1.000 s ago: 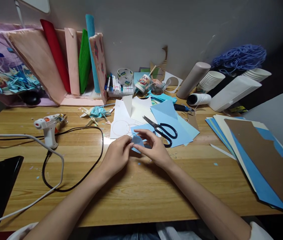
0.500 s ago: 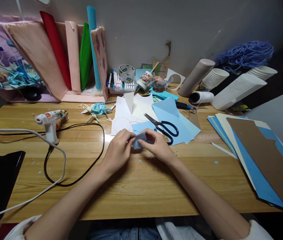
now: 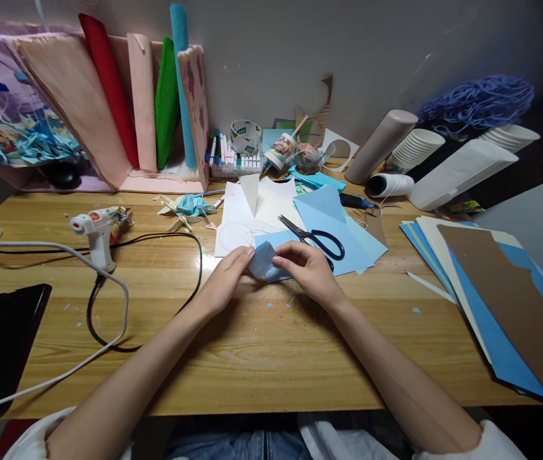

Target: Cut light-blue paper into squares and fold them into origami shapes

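A small piece of blue paper (image 3: 262,260) is held up between both hands over the table. My left hand (image 3: 226,273) pinches its left edge between thumb and fingers. On the right edge, the thumb and fingertips of my right hand (image 3: 308,268) close on the same piece. Beneath and behind it lies another blue sheet (image 3: 278,239), partly covered by the hands. Black-handled scissors (image 3: 317,239) rest just beyond my right hand, blades pointing to the back left, on larger light blue sheets (image 3: 348,239). White paper (image 3: 236,223) with drawn circles lies behind the hands.
A white glue gun (image 3: 101,233) stands at left, its black cable looping beside my left arm. A black tablet-like slab (image 3: 6,342) lies at the left edge. Stacked coloured sheets and brown card (image 3: 506,287) lie at right. Markers (image 3: 237,160) and paper cups (image 3: 415,150) line the back.
The blue piece has been turned so a broader face shows between my hands. My fingers have shifted out towards its edges. The view has tilted slightly.
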Tool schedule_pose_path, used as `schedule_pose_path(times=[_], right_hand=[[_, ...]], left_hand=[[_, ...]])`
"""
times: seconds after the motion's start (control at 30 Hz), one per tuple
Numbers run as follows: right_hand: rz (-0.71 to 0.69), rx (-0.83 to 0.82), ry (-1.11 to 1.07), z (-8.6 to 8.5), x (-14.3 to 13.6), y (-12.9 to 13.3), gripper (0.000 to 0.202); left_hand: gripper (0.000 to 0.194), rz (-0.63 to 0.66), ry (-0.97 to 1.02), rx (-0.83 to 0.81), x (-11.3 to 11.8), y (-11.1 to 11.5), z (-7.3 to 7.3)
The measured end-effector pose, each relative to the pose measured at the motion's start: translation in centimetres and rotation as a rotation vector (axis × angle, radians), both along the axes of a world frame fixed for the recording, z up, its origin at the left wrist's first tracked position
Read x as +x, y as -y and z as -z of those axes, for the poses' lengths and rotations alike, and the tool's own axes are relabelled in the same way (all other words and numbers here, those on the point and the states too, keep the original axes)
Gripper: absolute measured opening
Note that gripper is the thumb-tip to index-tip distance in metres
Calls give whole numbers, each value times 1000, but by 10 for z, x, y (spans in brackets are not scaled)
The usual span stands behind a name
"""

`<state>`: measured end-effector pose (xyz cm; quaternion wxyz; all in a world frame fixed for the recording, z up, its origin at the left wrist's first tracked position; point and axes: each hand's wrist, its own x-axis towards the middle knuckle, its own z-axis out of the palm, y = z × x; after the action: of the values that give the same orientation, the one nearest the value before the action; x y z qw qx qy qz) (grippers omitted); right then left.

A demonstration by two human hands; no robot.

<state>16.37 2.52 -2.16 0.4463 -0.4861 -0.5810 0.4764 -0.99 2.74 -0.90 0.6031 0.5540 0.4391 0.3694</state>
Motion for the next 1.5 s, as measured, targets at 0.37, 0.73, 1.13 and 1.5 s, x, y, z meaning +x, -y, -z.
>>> schedule_pose_path(times=[0.37,0.73,1.13,1.5], right_hand=[[-31,465,264,-14,-3,10,42],[-60,663,420,-14,-6,14,24],[-98,650,510,-8,-4,14,30],[-92,472,515,-10,-6,17,18]], left_hand=[[38,72,327,-287,3,2,0],[34,-88,112,-126,4,2,7],[41,41,-176,136,1,6,3],[29,-133,59,-62,-1,-3,8]])
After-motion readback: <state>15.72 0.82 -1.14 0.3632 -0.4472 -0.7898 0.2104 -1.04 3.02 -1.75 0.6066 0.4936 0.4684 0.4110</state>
